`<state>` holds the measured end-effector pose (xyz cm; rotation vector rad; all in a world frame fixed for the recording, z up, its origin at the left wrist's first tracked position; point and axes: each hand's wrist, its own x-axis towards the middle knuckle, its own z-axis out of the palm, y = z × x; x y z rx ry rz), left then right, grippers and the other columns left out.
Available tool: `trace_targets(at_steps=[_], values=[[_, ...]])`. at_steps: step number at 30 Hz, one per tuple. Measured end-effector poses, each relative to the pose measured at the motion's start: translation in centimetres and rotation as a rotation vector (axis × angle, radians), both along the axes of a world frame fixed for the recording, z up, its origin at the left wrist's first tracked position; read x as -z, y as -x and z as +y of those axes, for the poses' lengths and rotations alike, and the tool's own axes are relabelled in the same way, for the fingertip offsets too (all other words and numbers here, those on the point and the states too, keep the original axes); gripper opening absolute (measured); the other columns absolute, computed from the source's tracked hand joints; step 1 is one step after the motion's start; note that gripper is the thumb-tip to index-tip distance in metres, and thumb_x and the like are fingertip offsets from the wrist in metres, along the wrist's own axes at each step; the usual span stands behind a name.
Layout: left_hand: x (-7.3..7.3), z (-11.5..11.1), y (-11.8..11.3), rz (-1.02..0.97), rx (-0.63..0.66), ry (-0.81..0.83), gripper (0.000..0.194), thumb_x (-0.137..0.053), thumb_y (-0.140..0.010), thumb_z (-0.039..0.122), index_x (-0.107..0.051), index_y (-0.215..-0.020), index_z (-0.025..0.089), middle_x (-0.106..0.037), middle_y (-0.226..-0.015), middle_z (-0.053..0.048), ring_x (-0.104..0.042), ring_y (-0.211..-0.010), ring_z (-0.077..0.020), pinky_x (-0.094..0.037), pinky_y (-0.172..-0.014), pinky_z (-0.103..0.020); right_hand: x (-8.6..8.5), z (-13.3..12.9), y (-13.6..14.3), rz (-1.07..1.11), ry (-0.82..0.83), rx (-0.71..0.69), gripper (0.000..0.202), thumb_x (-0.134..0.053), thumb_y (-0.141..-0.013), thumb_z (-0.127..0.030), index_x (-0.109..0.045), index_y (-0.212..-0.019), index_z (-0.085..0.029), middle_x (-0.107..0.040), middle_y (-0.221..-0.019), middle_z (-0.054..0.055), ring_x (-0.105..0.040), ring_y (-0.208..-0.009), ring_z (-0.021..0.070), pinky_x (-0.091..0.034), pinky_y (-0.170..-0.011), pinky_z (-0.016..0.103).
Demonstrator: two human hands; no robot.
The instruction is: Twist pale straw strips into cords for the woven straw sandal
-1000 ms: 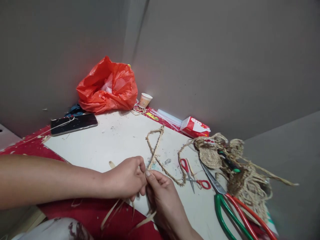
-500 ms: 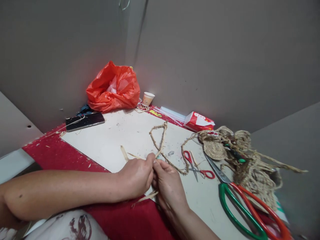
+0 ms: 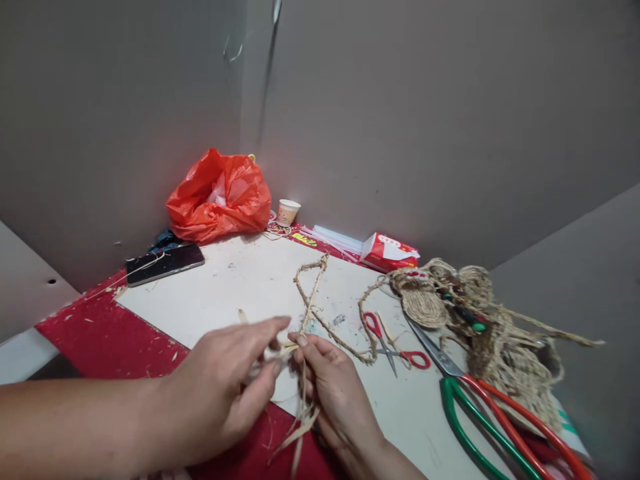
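Note:
A thin braided straw cord (image 3: 311, 301) runs from a loop on the board towards my hands. Its lower end is pinched between the thumb and fingers of my right hand (image 3: 337, 387). Loose straw strands (image 3: 301, 427) hang down from that pinch over the table edge. My left hand (image 3: 220, 377), slightly blurred, is just to the left, with its thumb and fingertips apart. One pale strand reaches leftward from the pinch into that gap; its far end is partly hidden by the left fingers. Farther right, the cord curves up past small red-handled scissors (image 3: 395, 343).
Large shears (image 3: 475, 407) with green and red handles lie at the right, beside a heap of coiled straw rope (image 3: 520, 373). Along the back stand a red plastic bag (image 3: 220, 200), a paper cup (image 3: 288, 212) and a tissue pack (image 3: 389, 252). A phone (image 3: 165, 264) lies at the left.
My left hand has come away from the pinch, moving left and down, and its fingers have spread. My right hand still pinches the cord. The view has tilted up slightly.

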<state>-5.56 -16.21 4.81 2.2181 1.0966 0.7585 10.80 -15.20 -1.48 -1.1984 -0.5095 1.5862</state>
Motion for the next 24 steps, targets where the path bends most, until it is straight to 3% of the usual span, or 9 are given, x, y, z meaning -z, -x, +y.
trace_targets(at_steps=[2,4,5,8,10,12,15,19,24], values=[[-0.4,0.9,-0.6,-0.055,-0.037,-0.078,0.050,-0.046,-0.085,0.025,-0.044,-0.134,0.015,-0.054,-0.130,-0.014,-0.049,-0.119,-0.0241,-0.035,-0.103,-0.037,-0.1,0.1,0.0,-0.015,-0.015,0.005,0.036,-0.080,-0.060,-0.040,-0.054,-0.060,-0.015,-0.043,-0.045,-0.008,-0.023,-0.036,0.0014,-0.014,-0.036,0.017],[0.3,2.3,-1.8,-0.064,-0.006,0.064,0.061,-0.049,-0.081,0.024,-0.036,-0.138,0.010,-0.044,-0.139,-0.017,-0.043,-0.126,-0.0265,-0.033,-0.105,-0.039,-0.1,0.1,0.0,-0.013,-0.021,0.016,0.034,-0.081,-0.059,-0.038,-0.056,-0.062,-0.015,-0.044,-0.046,-0.007,-0.027,-0.037,0.0025,-0.018,-0.037,0.017],[1.0,3.1,-2.6,-0.067,-0.007,0.205,0.066,-0.051,-0.078,0.024,-0.033,-0.139,0.008,-0.046,-0.136,-0.020,-0.047,-0.122,-0.0275,-0.037,-0.102,-0.040,0.0,0.2,0.0,-0.007,-0.020,0.015,0.033,-0.081,-0.060,-0.038,-0.058,-0.064,-0.015,-0.046,-0.047,-0.007,-0.029,-0.038,0.0031,-0.020,-0.037,0.017],[3.2,5.1,-4.3,-0.143,-0.023,0.659,0.063,-0.054,-0.072,0.025,-0.039,-0.131,0.007,-0.064,-0.103,-0.016,-0.063,-0.075,-0.0201,-0.050,-0.066,-0.032,0.2,0.3,0.0,0.003,-0.017,-0.001,0.030,-0.079,-0.063,-0.039,-0.061,-0.070,-0.016,-0.051,-0.049,-0.005,-0.033,-0.039,0.0052,-0.025,-0.039,0.019],[4.0,5.9,-4.7,-0.255,0.008,0.885,0.046,-0.054,-0.069,0.021,-0.050,-0.113,0.009,-0.062,-0.074,-0.004,-0.051,-0.049,-0.0104,-0.041,-0.049,-0.024,0.4,0.4,-0.2,-0.012,-0.026,-0.021,0.029,-0.078,-0.065,-0.039,-0.061,-0.070,-0.016,-0.053,-0.050,-0.004,-0.038,-0.041,0.0073,-0.029,-0.042,0.020],[4.1,6.5,-4.7,-0.363,0.046,1.033,0.025,-0.054,-0.064,0.014,-0.056,-0.089,0.011,-0.055,-0.060,0.002,-0.045,-0.047,-0.0071,-0.035,-0.048,-0.020,0.7,0.5,-0.4,-0.055,-0.050,-0.044,0.027,-0.077,-0.067,-0.038,-0.060,-0.066,-0.016,-0.055,-0.053,-0.002,-0.045,-0.048,0.0098,-0.035,-0.048,0.021],[3.6,7.2,-4.2,-0.349,0.092,1.109,0.006,-0.052,-0.064,0.015,-0.056,-0.068,0.012,-0.052,-0.053,0.001,-0.042,-0.047,-0.0063,-0.029,-0.045,-0.019,0.9,0.5,-0.8,-0.127,-0.069,-0.092,0.031,-0.072,-0.073,-0.039,-0.056,-0.058,-0.016,-0.056,-0.056,-0.001,-0.049,-0.056,0.0111,-0.038,-0.055,0.021],[3.4,8.5,-3.4,-0.161,0.159,1.096,0.016,-0.053,-0.071,0.026,-0.061,-0.066,0.013,-0.037,-0.042,0.007,-0.022,-0.036,-0.0042,-0.012,-0.038,-0.022,0.6,0.5,-1.4,-0.139,0.015,-0.173,0.036,-0.067,-0.077,-0.042,-0.052,-0.058,-0.016,-0.052,-0.054,-0.002,-0.044,-0.052,0.0098,-0.034,-0.052,0.021],[4.4,10.2,-3.1,-0.079,0.166,1.091,0.013,-0.056,-0.069,0.028,-0.057,-0.070,0.015,-0.038,-0.043,0.008,-0.024,-0.037,-0.0052,-0.014,-0.037,-0.022,0.3,0.9,-2.1,-0.275,0.017,-0.295,0.033,-0.064,-0.079,-0.043,-0.055,-0.063,-0.015,-0.042,-0.050,-0.005,-0.029,-0.046,0.0069,-0.022,-0.046,0.020]])
